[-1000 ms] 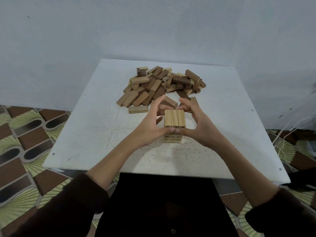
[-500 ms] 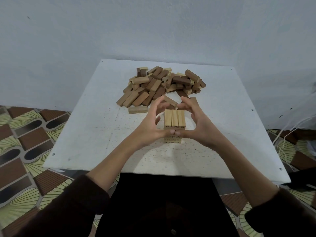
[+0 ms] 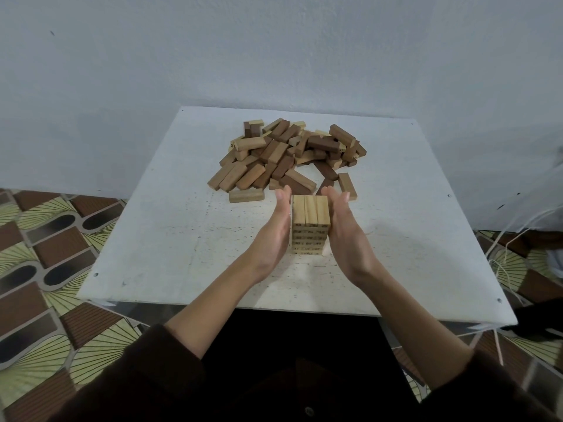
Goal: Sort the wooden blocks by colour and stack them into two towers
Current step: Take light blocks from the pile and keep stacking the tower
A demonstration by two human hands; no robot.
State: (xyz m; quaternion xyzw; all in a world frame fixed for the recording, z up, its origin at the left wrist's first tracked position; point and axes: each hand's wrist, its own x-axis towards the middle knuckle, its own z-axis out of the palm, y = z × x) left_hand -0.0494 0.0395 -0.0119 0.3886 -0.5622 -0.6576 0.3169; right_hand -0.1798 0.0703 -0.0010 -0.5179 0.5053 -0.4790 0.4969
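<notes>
Flattened: left hand [image 3: 273,236], right hand [image 3: 348,239], seemingly pressing tower [image 3: 310,213].

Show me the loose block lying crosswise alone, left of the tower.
The light tan wooden block just before the mixed heap of wooden blocks; the rest are piled or angled.

Plain pale blue-grey wall [image 3: 274,56] behind. White, scuffed square surface [image 3: 152,239] before it. Below, floor [image 3: 45,239] tiled in brown, black and yellow-green fans. Thin white cords [image 3: 508,233] at right.
</notes>
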